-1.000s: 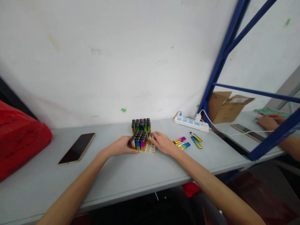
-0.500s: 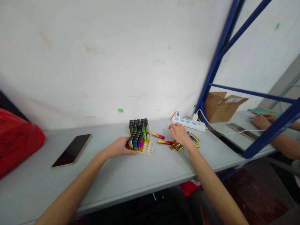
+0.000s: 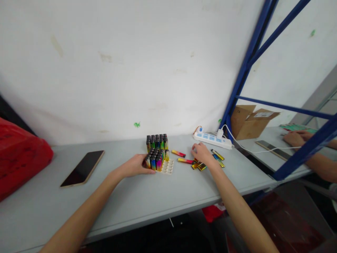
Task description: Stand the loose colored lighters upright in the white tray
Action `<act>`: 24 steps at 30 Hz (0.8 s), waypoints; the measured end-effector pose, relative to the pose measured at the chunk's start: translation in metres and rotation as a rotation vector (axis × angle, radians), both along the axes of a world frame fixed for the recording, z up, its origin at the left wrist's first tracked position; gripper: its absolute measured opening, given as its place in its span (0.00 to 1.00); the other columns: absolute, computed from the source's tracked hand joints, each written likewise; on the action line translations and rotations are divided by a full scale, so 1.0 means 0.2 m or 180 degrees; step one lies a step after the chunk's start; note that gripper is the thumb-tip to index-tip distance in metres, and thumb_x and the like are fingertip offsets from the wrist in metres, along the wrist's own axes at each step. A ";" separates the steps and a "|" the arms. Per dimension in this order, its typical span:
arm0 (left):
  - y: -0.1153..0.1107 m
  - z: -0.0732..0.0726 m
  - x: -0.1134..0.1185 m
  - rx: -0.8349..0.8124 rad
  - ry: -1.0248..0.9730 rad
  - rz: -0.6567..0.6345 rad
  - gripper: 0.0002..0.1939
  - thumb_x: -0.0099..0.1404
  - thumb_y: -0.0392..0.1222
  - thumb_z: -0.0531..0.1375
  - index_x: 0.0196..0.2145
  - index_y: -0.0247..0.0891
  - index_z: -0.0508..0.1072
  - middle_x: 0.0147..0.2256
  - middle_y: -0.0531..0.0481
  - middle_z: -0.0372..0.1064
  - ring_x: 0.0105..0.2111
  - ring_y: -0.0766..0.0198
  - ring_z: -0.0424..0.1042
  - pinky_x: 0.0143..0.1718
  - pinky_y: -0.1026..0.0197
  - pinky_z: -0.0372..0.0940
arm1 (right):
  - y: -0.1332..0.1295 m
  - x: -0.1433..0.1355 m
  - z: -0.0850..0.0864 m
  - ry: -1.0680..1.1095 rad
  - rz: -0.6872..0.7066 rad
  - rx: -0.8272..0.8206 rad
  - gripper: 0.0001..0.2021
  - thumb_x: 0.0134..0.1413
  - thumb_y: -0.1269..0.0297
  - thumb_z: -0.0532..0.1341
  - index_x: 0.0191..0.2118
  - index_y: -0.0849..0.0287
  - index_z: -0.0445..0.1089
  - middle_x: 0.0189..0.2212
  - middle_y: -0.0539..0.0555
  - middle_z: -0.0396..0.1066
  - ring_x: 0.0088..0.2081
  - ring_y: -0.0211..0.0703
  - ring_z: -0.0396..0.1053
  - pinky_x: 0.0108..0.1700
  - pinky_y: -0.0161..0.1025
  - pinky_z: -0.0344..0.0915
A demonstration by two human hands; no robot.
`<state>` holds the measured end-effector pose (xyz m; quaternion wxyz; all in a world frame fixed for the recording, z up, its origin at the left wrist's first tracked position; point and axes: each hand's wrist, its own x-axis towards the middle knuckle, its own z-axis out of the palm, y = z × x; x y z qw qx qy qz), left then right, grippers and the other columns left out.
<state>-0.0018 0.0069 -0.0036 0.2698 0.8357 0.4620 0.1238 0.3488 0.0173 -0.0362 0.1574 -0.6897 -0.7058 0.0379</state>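
Observation:
Shiny multicoloured lighters point(image 3: 156, 160) stand upright in a pale tray point(image 3: 167, 166), whose right part shows bare round slots. My left hand point(image 3: 137, 165) is wrapped round the left side of this group. Right behind it stands a second block of upright lighters point(image 3: 157, 140). My right hand point(image 3: 200, 153) is over a loose pile of lighters point(image 3: 201, 166), fingers curled; whether it pinches one is hidden. Two red and yellow lighters, an upper one point(image 3: 178, 153) and a lower one point(image 3: 185, 161), lie flat between the tray and my right hand.
A phone point(image 3: 83, 168) lies at the left beside a red bag point(image 3: 22, 158). Behind my right hand is a white power strip point(image 3: 213, 138) with cables. Further right stand a blue metal frame point(image 3: 238, 79), an open cardboard box point(image 3: 250, 123) and another person's hands point(image 3: 296, 137).
My right hand has drawn its fingers in and dipped slightly towards the loose pile. My left hand keeps its place at the tray. The whole view has shifted a little.

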 end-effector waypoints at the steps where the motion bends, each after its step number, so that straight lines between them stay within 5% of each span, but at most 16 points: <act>1: 0.00 0.00 0.00 -0.0008 -0.0013 -0.0002 0.31 0.48 0.62 0.68 0.42 0.36 0.74 0.34 0.51 0.75 0.33 0.57 0.71 0.30 0.62 0.62 | 0.00 0.00 -0.01 0.0052 0.0079 0.0073 0.12 0.62 0.64 0.59 0.48 0.62 0.72 0.47 0.63 0.67 0.48 0.48 0.68 0.52 0.40 0.60; 14: -0.01 0.01 0.00 -0.0001 0.0014 -0.0039 0.30 0.50 0.61 0.67 0.42 0.36 0.73 0.34 0.51 0.75 0.33 0.56 0.71 0.30 0.62 0.61 | 0.02 -0.02 0.00 0.1053 0.0198 0.0369 0.19 0.48 0.78 0.67 0.48 0.60 0.73 0.37 0.54 0.78 0.39 0.42 0.75 0.48 0.41 0.69; 21: -0.01 0.01 0.00 -0.0065 0.0012 -0.0021 0.29 0.50 0.61 0.67 0.42 0.36 0.73 0.34 0.50 0.76 0.33 0.56 0.72 0.30 0.62 0.63 | 0.01 -0.12 0.04 0.1914 0.0473 0.0762 0.10 0.49 0.67 0.70 0.40 0.60 0.79 0.54 0.62 0.72 0.43 0.48 0.77 0.46 0.43 0.74; 24: 0.00 0.00 0.00 -0.0109 -0.0045 -0.0004 0.29 0.49 0.62 0.68 0.40 0.37 0.73 0.32 0.51 0.75 0.33 0.56 0.72 0.30 0.62 0.63 | 0.00 -0.15 0.04 0.2450 0.0665 0.0680 0.11 0.49 0.65 0.69 0.40 0.60 0.77 0.51 0.62 0.74 0.41 0.47 0.78 0.45 0.43 0.74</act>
